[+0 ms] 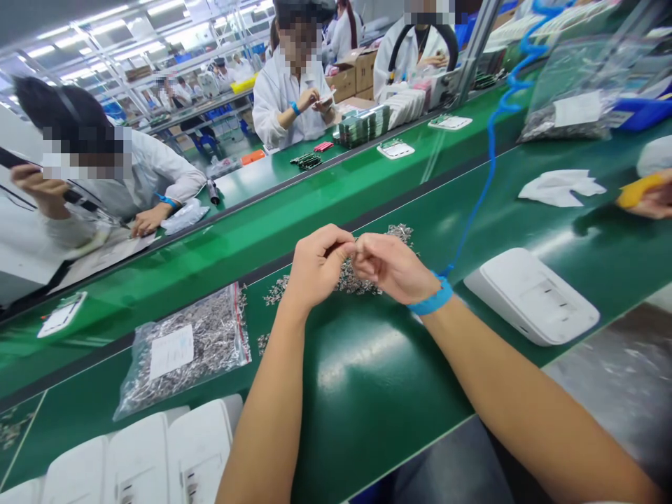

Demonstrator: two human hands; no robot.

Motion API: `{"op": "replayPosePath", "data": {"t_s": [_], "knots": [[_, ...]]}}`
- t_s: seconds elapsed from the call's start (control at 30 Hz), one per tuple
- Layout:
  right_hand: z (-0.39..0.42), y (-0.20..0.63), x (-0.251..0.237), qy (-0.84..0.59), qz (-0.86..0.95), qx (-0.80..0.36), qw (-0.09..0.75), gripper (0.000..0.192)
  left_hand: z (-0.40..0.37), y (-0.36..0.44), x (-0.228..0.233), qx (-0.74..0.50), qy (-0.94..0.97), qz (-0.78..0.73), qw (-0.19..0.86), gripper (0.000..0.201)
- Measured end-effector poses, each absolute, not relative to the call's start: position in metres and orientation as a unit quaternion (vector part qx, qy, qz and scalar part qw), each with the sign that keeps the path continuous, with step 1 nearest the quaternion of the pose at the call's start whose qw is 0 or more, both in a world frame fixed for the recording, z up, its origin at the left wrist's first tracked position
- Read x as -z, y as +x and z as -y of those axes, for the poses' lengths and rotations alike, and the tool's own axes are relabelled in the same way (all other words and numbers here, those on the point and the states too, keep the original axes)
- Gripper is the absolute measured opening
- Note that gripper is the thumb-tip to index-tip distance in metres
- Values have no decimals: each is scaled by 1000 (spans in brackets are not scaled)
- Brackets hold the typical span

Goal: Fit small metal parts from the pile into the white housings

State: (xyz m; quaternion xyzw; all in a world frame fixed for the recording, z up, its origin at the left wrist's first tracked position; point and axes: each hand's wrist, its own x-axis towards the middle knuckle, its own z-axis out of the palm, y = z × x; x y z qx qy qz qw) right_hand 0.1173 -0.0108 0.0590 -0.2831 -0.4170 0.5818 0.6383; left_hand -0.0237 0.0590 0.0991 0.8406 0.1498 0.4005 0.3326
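Observation:
My left hand [321, 264] and my right hand [387, 266] meet over the green table, fingertips pinched together. Whatever lies between the fingers is too small or hidden to make out. Beneath and behind them is a loose pile of small metal parts [358, 278], partly covered by the hands. A blue wrist strap [433, 297] circles my right wrist, and a coiled blue cord [488, 168] runs up from near it. Left of my left forearm lies a clear zip bag [210, 336] full of similar small metal parts, with a white label.
White plastic housings [139, 448] stand in a row at lower left; another white housing [535, 297] lies at right. A crumpled white cloth [561, 187] and a second bag of parts [570, 115] lie beyond. A green conveyor [315, 217] carries white-framed pieces. Co-workers sit across; a neighbour's hand [651, 196] shows at right.

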Motion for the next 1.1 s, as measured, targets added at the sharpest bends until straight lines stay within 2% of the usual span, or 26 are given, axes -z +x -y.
{"op": "replayPosePath", "data": {"t_s": [0.2, 0.27, 0.37, 0.5, 0.57, 0.7, 0.83, 0.93, 1.03, 1.1], "knots": [[18, 134, -69, -399, 573, -426, 576, 38, -57, -27, -106, -379, 889, -140, 215, 14], [19, 136, -71, -434, 602, -382, 551, 33, -55, -26, -106, -367, 885, -185, 219, 17], [17, 136, -68, -485, 654, -253, 523, 23, -55, -23, -101, -335, 833, -278, 341, 23], [11, 132, -58, -502, 730, 1, 463, 18, -58, -22, -97, -244, 654, -338, 631, 27], [10, 131, -54, -509, 738, 82, 435, 21, -61, -23, -96, -193, 550, -332, 741, 27], [13, 132, -52, -521, 706, 146, 456, 21, -66, -29, -98, -184, 417, -331, 826, 30], [13, 134, -54, -507, 690, 104, 506, 18, -69, -34, -98, -246, 482, -309, 782, 30], [8, 131, -52, -502, 698, 18, 510, 17, -72, -37, -95, -296, 631, -363, 618, 25], [2, 124, -44, -495, 729, -82, 464, 18, -74, -42, -93, -320, 739, -427, 411, 17], [0, 116, -37, -475, 779, -134, 387, 17, -72, -47, -93, -334, 750, -432, 372, 17]]}}
